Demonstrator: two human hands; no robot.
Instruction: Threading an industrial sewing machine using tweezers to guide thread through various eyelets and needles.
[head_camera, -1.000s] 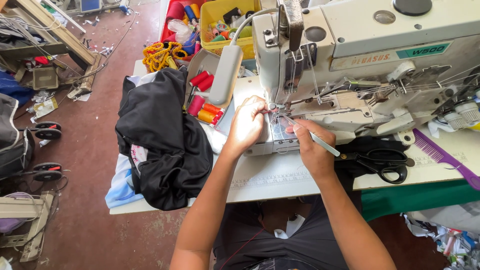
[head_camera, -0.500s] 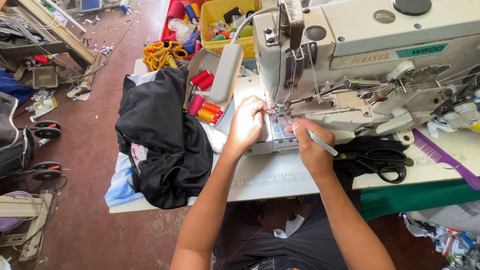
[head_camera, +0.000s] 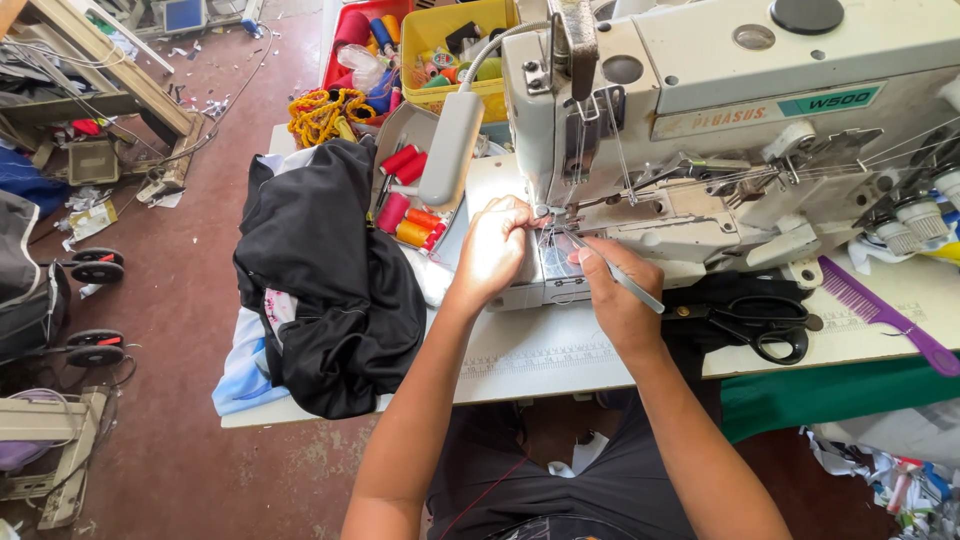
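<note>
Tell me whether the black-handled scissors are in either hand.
No: the black-handled scissors lie on the table, beside the right hand, which holds a thin metal tool.

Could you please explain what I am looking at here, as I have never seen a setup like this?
The picture comes from a camera worn on a person's head, looking down at their own two bare hands. They sit at a white table that carries a pale industrial sewing machine. The left hand rests by the needle area, its fingers at the threads. The right hand holds a thin metal tool, seemingly tweezers, pointed at the same spot. On the table lie a heap of black cloth, a tray of red and orange thread spools, black scissors and a purple comb.
</note>
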